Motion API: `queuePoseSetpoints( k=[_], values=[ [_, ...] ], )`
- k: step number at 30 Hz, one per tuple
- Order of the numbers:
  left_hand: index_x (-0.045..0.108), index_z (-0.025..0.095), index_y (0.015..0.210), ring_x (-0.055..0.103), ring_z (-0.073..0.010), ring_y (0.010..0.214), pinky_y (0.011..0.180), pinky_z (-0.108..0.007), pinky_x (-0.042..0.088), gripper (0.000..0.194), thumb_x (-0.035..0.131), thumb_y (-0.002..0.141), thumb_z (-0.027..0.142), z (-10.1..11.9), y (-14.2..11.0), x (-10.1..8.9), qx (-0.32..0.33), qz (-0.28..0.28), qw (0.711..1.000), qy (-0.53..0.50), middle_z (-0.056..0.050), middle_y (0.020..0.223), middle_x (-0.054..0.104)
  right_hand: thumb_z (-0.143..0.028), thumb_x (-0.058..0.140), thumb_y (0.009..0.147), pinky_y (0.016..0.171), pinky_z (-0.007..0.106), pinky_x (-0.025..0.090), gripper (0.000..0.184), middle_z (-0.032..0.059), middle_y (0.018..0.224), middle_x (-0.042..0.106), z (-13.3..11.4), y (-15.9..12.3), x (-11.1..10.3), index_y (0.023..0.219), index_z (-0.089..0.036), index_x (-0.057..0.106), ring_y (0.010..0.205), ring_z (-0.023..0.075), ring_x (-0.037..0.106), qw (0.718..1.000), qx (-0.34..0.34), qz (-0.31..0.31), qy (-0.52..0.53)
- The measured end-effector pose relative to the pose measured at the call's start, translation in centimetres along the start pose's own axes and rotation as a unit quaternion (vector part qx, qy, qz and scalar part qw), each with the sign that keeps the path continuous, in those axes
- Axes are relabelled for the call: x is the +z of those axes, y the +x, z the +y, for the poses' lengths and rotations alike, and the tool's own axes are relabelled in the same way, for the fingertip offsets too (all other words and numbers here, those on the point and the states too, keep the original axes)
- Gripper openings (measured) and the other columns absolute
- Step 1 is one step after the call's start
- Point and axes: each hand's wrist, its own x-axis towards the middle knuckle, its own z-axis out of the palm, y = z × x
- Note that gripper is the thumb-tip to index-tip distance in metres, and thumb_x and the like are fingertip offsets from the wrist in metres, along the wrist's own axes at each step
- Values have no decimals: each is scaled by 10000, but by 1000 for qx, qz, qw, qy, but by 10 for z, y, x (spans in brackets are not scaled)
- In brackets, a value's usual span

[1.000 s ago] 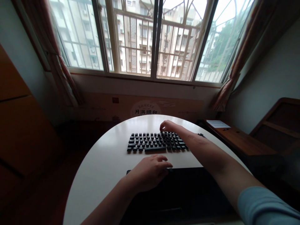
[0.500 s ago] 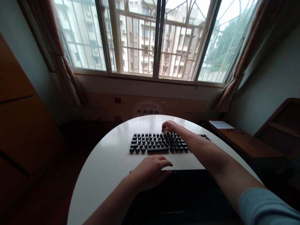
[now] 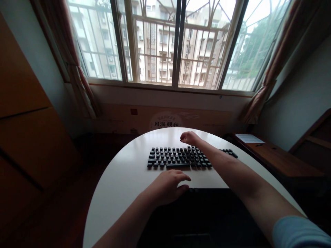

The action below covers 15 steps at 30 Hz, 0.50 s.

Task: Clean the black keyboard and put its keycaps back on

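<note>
Black keycaps [image 3: 178, 160] stand in keyboard-like rows on the round white table [image 3: 111, 186]. Just beyond their back row is my right hand [image 3: 190, 138], fingers pinched together on a small dark keycap [image 3: 181, 140] that barely shows at the fingertips. My right forearm crosses over the right part of the rows and hides some of them. Nearer to me, my left hand [image 3: 169, 186] is open, thumb and fingers apart, beside a large black object [image 3: 207, 213] at the table's near side. Small dark pieces [image 3: 193, 189] lie along that object's far edge, near my left thumb.
A low brown wooden table [image 3: 279, 158] with a white paper [image 3: 249, 138] stands at the right. An orange-brown cabinet [image 3: 33, 137] is at the left. Beyond the table, a printed carton [image 3: 116, 117] leans below the barred window [image 3: 160, 51].
The whole view has shifted slightly. My right hand has risen a little away from the back row of keycaps, still pinched. My left hand stays nearly in place.
</note>
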Motion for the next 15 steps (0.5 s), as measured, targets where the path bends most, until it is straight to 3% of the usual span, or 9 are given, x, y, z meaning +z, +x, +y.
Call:
queuePoseSetpoints(
  k=[4, 8, 12, 15],
  values=[
    [742, 235, 1111, 696, -204, 911, 786, -295, 519, 255, 591, 908, 264, -8, 2, 1, -14, 10, 1000, -2, -58, 1068, 755, -210, 672, 875, 781, 249, 555, 117, 48, 903, 770, -4, -45, -30, 948, -159, 748, 856, 182, 732, 995, -15, 73, 72],
    [735, 221, 1048, 676, -181, 800, 724, -280, 497, 235, 551, 915, 279, -24, 3, -3, -47, 81, 996, -13, -47, 960, 756, -212, 698, 814, 729, 255, 569, 103, 30, 825, 773, -13, -130, -52, 889, -180, 761, 780, 186, 744, 988, -27, 87, 122],
    [713, 186, 877, 606, -171, 695, 662, -276, 434, 251, 515, 925, 333, -44, 2, -13, -93, 183, 979, 9, -35, 783, 701, -211, 692, 812, 745, 268, 594, 138, 37, 885, 772, -35, -209, -49, 925, -197, 769, 800, 178, 742, 975, -60, 51, 208],
    [665, 177, 747, 524, -144, 602, 601, -259, 372, 325, 495, 929, 386, -53, 1, -16, -108, 206, 972, -6, 9, 620, 587, -175, 679, 824, 768, 261, 591, 149, 41, 909, 767, -52, -237, -36, 934, -206, 775, 818, 164, 734, 962, -98, 17, 254]
  ],
)
